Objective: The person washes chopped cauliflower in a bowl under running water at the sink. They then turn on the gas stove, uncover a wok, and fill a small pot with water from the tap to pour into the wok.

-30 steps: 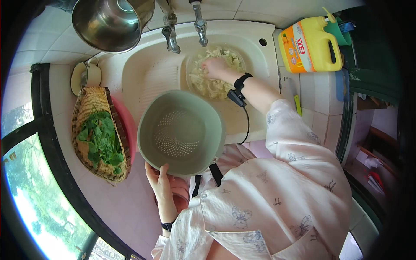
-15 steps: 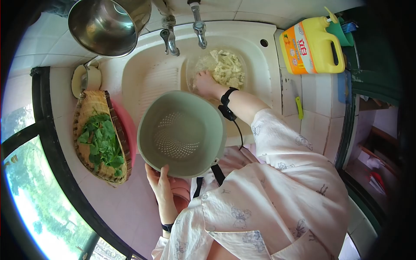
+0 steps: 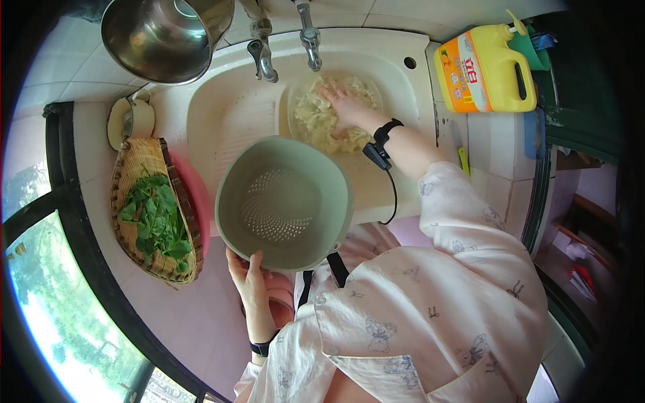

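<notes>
My left hand (image 3: 251,281) grips the near rim of a grey-green colander (image 3: 321,181), thumb on the inside. The colander is tilted toward me, and its inside, with a swirl of small holes, holds nothing. Beyond it in the sink, pale cauliflower pieces (image 3: 313,119) sit in water in a clear bowl (image 3: 291,107). My right hand (image 3: 345,106) lies over the cauliflower with its fingers spread, fingertips among the pieces. A black strap with a small device and cable is around my right wrist.
The white sink (image 3: 235,94) has two taps (image 3: 309,43) at its back. A steel pot (image 3: 158,43) and an enamel mug (image 3: 138,119) are at left, above a basket of green leaves (image 3: 158,215). At right are a yellow detergent jug (image 3: 497,70) and a green-handled knife (image 3: 463,161).
My right hand has moved from the bowl's left side across to its middle and right, fingers now spread. Cauliflower has shifted leftward in the bowl. The colander has barely moved.
</notes>
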Demonstrator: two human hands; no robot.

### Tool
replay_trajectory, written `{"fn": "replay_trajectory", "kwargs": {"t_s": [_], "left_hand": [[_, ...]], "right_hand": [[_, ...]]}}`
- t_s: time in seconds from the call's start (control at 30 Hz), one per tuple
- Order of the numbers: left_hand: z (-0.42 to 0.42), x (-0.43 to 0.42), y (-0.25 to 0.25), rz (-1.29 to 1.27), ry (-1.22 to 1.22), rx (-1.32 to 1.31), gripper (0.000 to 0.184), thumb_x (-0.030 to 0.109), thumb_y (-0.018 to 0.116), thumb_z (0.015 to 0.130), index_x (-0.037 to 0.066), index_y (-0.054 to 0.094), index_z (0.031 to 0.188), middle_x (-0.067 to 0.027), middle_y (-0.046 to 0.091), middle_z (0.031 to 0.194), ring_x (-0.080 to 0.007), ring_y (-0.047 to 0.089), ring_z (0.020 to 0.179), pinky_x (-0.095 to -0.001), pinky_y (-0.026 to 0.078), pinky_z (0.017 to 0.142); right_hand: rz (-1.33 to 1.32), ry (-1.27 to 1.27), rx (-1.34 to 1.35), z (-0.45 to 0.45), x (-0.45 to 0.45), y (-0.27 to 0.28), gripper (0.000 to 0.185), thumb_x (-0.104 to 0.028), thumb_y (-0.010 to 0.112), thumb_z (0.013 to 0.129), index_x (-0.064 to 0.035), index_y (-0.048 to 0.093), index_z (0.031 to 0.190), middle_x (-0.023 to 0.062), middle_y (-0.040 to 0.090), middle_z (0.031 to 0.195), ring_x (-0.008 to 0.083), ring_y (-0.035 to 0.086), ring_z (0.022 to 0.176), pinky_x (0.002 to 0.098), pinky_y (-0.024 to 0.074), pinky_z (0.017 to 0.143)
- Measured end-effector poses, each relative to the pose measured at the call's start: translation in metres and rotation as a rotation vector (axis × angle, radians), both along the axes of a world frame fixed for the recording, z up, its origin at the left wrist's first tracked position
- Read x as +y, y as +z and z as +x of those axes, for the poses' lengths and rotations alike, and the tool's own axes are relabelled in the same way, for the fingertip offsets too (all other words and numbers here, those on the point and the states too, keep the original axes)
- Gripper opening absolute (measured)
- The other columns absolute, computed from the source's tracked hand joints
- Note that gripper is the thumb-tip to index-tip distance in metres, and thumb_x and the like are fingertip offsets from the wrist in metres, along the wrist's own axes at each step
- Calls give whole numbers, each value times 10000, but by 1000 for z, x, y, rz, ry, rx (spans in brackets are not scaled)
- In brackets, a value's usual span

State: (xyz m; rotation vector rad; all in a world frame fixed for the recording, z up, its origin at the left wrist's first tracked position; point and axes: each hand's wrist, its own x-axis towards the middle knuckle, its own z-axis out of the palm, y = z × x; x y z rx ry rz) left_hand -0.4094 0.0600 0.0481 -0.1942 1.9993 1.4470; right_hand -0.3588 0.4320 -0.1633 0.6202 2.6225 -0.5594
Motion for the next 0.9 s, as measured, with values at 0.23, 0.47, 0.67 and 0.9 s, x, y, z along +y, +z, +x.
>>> {"fn": "replay_trajectory", "kwargs": {"t_s": [0.23,0.47,0.67,0.9], "left_hand": [[1,5,2,-18,6,6,299,-22,563,808,41,494,1093,-21,561,842,-71,500,538,-192,354,396],[-1,3,3,10,13,5,289,-21,559,811,40,499,1086,-19,559,833,-69,499,533,-191,352,395],[-3,2,4,-22,-28,21,291,-4,571,810,42,501,1088,-12,566,828,-61,498,534,-191,348,402],[-1,2,6,-24,-22,9,264,5,573,808,36,508,1062,-10,560,820,-55,473,522,-189,339,408]], "right_hand": [[-69,-279,7,-9,-2,-3,1127,-368,804,576,-181,159,1481,179,365,1429,343,368,1312,411,415,987],[-364,-163,158,13,37,5,1096,-439,833,573,-124,264,1455,184,320,1459,344,362,1315,406,346,1064],[-111,-411,25,-22,3,3,1240,-572,815,497,-72,218,1462,240,358,1417,356,385,1300,437,341,1065],[-176,-248,87,-38,-17,-18,990,-485,832,515,-128,432,1348,145,564,1241,333,493,1201,533,363,978]]}}
